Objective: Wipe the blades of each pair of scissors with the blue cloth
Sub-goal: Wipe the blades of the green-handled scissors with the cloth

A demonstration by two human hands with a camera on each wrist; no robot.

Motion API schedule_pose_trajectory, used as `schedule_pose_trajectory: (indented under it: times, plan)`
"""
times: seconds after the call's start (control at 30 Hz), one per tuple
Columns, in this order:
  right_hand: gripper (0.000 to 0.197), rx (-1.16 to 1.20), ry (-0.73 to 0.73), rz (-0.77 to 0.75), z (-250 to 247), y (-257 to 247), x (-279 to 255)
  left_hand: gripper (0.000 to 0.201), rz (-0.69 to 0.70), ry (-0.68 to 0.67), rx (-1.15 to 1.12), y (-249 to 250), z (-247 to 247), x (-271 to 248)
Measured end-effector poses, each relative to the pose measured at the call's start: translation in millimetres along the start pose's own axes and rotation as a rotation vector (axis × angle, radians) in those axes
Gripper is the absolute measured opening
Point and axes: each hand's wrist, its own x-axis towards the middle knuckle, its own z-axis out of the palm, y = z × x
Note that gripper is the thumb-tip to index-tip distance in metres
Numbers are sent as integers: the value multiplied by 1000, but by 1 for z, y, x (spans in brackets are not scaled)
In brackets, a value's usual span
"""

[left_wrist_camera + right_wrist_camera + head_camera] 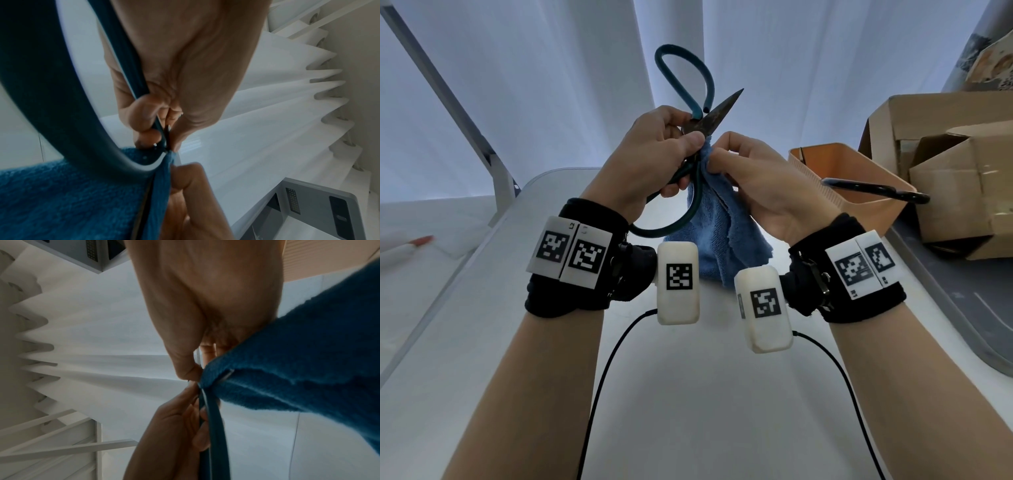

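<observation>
My left hand [683, 138] grips a pair of teal-handled scissors [681, 78] at the pivot, held up above the table. They are spread wide, with one dark, stained blade [722, 109] pointing up and right. My right hand [717, 152] pinches the blue cloth [726, 233] right beside the pivot, and the rest of the cloth hangs down. In the left wrist view the cloth [72, 194] folds around a thin dark edge below the left hand [156, 128]. The right wrist view shows the right hand [195, 368] pinching the cloth [287, 369]. The second blade is hidden.
An orange bin [808, 171] stands at the right with black-handled scissors [876, 192] lying across its rim. Cardboard boxes [945, 171] stand behind it. A red pencil [421, 241] lies far left. The white table [688, 394] stretches below my forearms.
</observation>
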Motion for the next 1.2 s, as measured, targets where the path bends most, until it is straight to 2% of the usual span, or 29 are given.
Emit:
schedule_pose_trajectory:
  times: [0.17,0.27,0.37,0.53,0.73,0.87,0.97,1.13,1.2]
  plan:
    - [19,-100,-43,-8,-7,-2,-2,23,1,37,10,-1,-8,0]
    - [19,-255,83,-13,-16,1,1,22,-2,68,16,-3,-15,0]
    - [13,-230,205,-46,-22,1,3,23,-7,55,26,-4,-17,1]
    - [7,-83,87,-54,-18,-3,1,21,7,25,59,-3,-5,1]
    - [9,-106,63,-4,-19,0,2,21,46,15,32,-1,-1,1]
    - [11,-148,-1,37,-16,1,2,20,45,79,12,-2,-9,1]
    - [9,-144,29,29,-9,2,3,20,32,80,10,-2,-16,1]
    - [8,-89,79,-12,-8,3,5,25,20,-12,25,-1,-9,0]
    - [9,-80,66,-17,-9,2,4,24,21,2,14,-1,-8,0]
